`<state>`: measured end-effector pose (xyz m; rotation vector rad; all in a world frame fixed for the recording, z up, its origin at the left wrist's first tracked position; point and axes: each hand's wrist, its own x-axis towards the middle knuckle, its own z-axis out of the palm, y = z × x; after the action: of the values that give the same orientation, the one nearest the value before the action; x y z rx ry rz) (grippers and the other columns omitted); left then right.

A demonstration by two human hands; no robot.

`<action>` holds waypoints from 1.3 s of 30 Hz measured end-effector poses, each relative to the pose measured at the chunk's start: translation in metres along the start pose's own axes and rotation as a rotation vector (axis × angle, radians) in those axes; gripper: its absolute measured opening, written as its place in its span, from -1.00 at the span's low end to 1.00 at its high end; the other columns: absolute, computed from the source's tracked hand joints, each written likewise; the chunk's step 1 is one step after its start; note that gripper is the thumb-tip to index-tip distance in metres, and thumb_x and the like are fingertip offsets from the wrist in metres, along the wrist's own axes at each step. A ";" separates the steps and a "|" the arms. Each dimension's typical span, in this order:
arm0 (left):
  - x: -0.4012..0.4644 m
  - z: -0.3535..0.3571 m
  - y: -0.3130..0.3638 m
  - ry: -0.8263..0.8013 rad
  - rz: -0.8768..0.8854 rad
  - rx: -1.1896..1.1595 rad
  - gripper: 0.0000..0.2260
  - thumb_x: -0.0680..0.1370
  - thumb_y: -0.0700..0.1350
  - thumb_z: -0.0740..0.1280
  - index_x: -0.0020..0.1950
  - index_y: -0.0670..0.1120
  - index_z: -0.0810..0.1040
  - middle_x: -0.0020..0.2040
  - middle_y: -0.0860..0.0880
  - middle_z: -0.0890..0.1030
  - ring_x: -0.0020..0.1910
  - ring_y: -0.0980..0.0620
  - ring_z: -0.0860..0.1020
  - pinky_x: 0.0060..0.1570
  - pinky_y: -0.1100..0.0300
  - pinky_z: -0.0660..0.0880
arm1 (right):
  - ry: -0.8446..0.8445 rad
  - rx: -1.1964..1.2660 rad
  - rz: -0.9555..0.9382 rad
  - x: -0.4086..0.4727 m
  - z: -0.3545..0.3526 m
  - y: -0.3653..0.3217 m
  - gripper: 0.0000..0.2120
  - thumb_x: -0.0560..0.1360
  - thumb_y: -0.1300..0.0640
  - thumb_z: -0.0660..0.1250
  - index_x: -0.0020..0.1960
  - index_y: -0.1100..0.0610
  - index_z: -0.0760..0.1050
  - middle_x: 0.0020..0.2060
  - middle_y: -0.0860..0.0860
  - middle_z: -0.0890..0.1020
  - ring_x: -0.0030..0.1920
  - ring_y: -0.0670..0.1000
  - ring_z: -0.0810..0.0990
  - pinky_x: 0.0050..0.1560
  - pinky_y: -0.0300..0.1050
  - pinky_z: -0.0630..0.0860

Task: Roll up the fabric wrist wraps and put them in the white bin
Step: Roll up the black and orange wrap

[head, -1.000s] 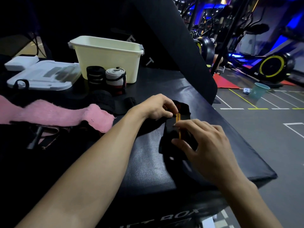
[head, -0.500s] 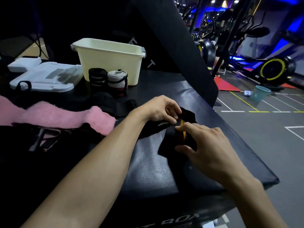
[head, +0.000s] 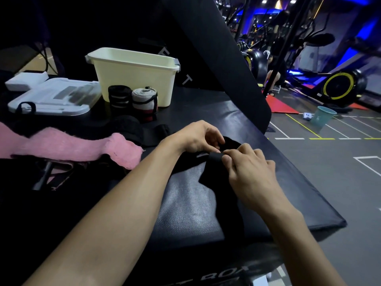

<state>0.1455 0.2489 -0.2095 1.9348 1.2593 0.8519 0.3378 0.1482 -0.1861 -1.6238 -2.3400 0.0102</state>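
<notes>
fingertips (head: 216, 150) pinching black wrap (head: 214, 172)

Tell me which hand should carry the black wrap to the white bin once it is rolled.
Left, probably. The left hand lies on the side of the white bin, which stands far left on the pad. The right hand sits farther off and would cross over the left arm. Both pinch the black wrap now.
</notes>
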 end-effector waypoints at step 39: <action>-0.013 0.006 0.043 -0.058 0.059 -0.210 -0.79 0.65 -0.09 0.35 0.27 -0.06 0.64 0.12 -0.08 0.70 0.06 0.12 0.62 0.15 0.11 0.53 | 0.275 1.109 0.176 0.012 0.020 0.058 -0.68 0.49 -0.03 0.49 0.16 0.09 0.58 -0.08 0.03 0.73 -0.06 0.00 0.70 -0.02 -0.06 0.58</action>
<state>0.1680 0.2223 -0.1801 1.8228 1.0401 0.9127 0.3826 0.1836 -0.2123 -1.1104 -1.4672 0.8810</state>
